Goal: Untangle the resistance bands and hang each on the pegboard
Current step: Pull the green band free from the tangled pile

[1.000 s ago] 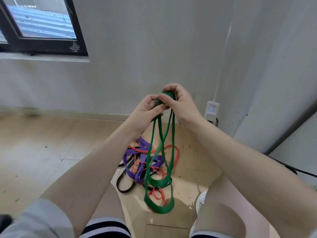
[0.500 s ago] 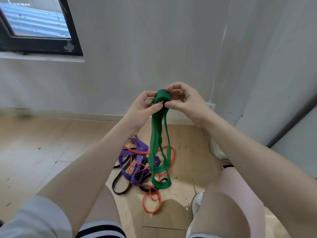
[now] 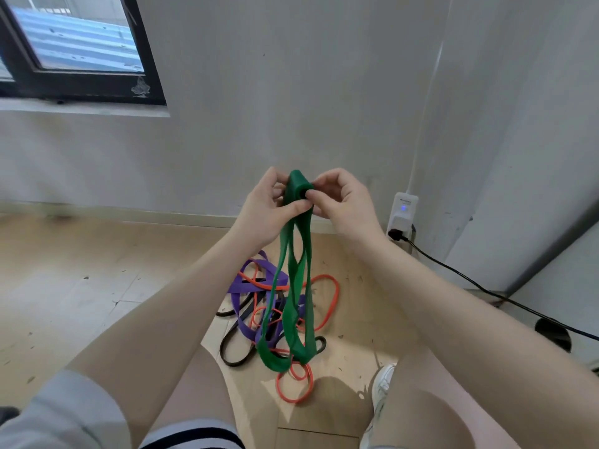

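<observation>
A green resistance band (image 3: 296,286) hangs in doubled loops from both my hands, held up in front of the wall. My left hand (image 3: 264,209) pinches its folded top from the left, thumb pressed on the band. My right hand (image 3: 340,202) pinches the same fold from the right. Below, on the wooden floor, lies a tangle of a purple band (image 3: 246,286), orange bands (image 3: 327,296) and a black band (image 3: 233,348). The green loops dangle just above this pile. No pegboard is in view.
A white plug adapter (image 3: 403,210) with a blue light sits in the wall at the right, and a black cable (image 3: 486,290) runs from it across the floor. A window (image 3: 77,50) is at the upper left. My knees and a white shoe (image 3: 382,390) are at the bottom.
Both hands have kept their pinch on the fold. The hanging green loops shortened a moment ago and now hang a little longer and more spread.
</observation>
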`<action>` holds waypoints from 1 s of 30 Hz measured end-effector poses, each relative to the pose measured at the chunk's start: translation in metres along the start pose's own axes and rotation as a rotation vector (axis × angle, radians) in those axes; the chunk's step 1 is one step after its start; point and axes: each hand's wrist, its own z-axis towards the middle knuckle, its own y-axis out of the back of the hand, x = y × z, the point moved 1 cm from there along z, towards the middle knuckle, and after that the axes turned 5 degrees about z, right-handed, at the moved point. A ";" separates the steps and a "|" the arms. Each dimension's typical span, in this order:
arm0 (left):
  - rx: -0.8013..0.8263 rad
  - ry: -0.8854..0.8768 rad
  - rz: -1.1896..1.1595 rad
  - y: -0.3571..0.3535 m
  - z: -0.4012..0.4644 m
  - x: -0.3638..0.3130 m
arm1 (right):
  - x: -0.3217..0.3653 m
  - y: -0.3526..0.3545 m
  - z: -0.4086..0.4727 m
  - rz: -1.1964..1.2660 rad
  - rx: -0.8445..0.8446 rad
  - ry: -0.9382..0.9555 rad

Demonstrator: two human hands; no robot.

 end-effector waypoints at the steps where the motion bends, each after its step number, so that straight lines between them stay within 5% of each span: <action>1: -0.016 0.002 -0.017 -0.001 -0.001 0.000 | -0.004 -0.005 -0.004 0.077 -0.017 -0.035; 5: -0.034 0.034 -0.027 0.003 -0.003 0.003 | -0.010 -0.012 -0.011 0.193 0.057 -0.034; 14: -0.152 0.168 -0.086 -0.005 -0.002 0.007 | -0.027 -0.009 -0.017 -0.042 0.190 0.030; 19: -0.335 0.200 -0.143 -0.012 0.016 -0.006 | -0.056 -0.015 -0.033 -0.299 -0.131 -0.079; 23: -0.367 0.172 -0.130 -0.017 0.017 -0.016 | -0.076 -0.030 -0.035 -0.592 -0.131 0.002; 30: -0.338 0.165 -0.209 0.008 0.016 -0.024 | -0.088 -0.005 -0.024 -0.446 0.033 -0.113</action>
